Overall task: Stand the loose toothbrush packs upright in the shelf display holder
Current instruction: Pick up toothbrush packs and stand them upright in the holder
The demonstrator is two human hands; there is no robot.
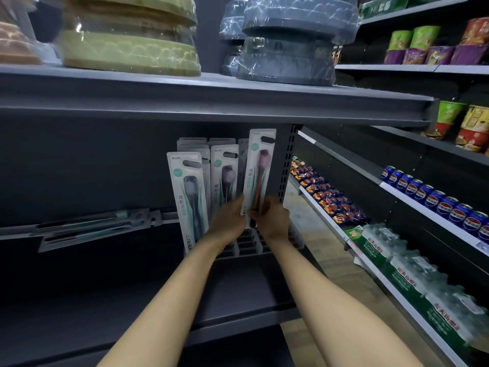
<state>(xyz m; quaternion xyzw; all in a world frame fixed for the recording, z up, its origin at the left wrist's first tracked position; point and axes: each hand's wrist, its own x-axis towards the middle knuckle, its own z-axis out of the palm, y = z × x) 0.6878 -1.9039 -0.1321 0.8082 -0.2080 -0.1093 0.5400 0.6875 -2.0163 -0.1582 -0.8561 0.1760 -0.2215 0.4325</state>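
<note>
1. Both hands hold one toothbrush pack (258, 170) by its lower part, upright, above the right end of the display holder (275, 243). Left hand (229, 221) grips the left edge, right hand (272, 220) pinches the right edge. Pack base is hidden behind the hands, so whether it sits in a slot yet cannot be told.
2. Risk – the base misses a slot and lands on a divider; the pack then tips once released.
3. Risk – the pack leans right against the perforated upright (287, 165) just beside it and catches there instead of standing straight.
4. Risk – the left hand lies close to the purple-brush pack (225, 178); a sideways nudge could knock it into the blue-brush pack (189, 197) at the holder's left end, which already tilts.
5. Risk – thin card, gripped low; pressing down hard could buckle it.
6. Loose packs (90, 226) lie flat further left along the shelf (105, 274), well apart from the holder – task looks partway done.
</note>
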